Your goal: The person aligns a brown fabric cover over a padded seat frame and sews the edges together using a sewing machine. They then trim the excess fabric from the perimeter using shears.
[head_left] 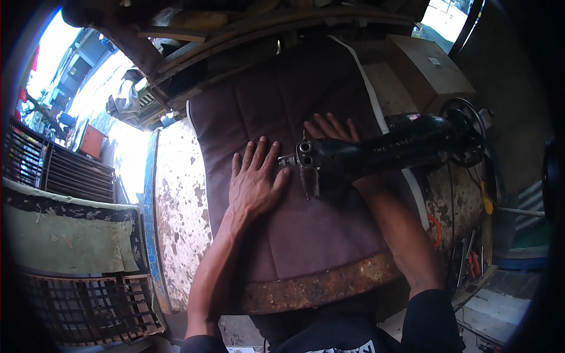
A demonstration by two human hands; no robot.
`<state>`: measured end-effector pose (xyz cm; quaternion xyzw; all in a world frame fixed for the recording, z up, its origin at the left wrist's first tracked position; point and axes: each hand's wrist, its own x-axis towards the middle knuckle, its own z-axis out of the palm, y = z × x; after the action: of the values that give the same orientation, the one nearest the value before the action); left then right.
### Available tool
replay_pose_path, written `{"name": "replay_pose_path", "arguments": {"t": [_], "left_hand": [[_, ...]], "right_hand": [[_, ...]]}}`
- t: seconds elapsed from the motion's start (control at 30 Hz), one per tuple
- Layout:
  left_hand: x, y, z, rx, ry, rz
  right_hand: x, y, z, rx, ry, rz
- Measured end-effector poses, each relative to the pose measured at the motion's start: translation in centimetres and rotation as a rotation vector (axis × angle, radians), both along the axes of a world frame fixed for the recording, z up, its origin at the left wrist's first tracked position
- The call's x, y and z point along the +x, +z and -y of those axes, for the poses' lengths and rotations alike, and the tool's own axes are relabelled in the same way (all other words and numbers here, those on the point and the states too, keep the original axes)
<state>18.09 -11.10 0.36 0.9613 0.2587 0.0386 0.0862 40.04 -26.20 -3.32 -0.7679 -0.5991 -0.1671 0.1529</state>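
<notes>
A dark brown padded fabric panel [318, 235] with white-edged sides lies across the worn table, under a black sewing machine [376, 153]. My left hand [256, 176] rests flat on the panel with its fingers spread, just left of the needle area. Beyond the machine's arm, my right hand [332, 126] also lies on the fabric, fingers stretched out and apart. The machine's arm hides part of my right hand and wrist. Stitched lines run lengthwise down the panel.
The table [176, 206] has chipped, flaking paint. At its right edge are orange-handled tools [473, 265]. A cardboard box [429, 70] stands at the back right, below the machine's handwheel [465, 132]. Slatted metal frames [82, 176] and a pale green padded piece [76, 238] are on the left.
</notes>
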Motion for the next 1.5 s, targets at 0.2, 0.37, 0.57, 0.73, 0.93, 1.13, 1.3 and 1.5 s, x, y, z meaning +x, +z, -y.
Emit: {"name": "replay_pose_path", "arguments": {"t": [0.2, 0.37, 0.57, 0.73, 0.93, 1.13, 1.3, 1.5], "left_hand": [[-1.1, 0.7, 3.3, -0.081, 0.004, 0.107], [-5.4, 1.0, 7.6, -0.045, -0.072, -0.007], [-5.3, 1.3, 7.5, -0.051, -0.07, -0.011], [-4.7, 1.1, 6.8, -0.049, -0.058, -0.003], [-3.9, 0.5, 5.5, -0.038, -0.051, 0.009], [-3.1, 0.1, 4.1, -0.038, -0.031, 0.019], [-2.2, 0.2, 3.3, -0.055, -0.038, 0.02], [-1.2, 1.2, 3.4, -0.045, -0.016, 0.125]], "right_hand": [[-2.5, 2.5, 2.4, 0.171, -0.005, 0.251], [-7.9, 3.3, 7.6, -0.035, -0.053, -0.195], [-7.4, 3.2, 7.9, -0.012, 0.018, -0.093], [-6.9, 2.3, 7.0, -0.02, -0.015, -0.111], [-5.9, 1.1, 5.8, 0.05, -0.079, -0.187], [-5.1, 0.9, 4.3, 0.069, -0.049, -0.321], [-3.2, 0.2, 2.9, 0.357, 0.063, 0.063], [-2.8, -0.1, 2.5, 0.337, -0.002, 0.112]]}}
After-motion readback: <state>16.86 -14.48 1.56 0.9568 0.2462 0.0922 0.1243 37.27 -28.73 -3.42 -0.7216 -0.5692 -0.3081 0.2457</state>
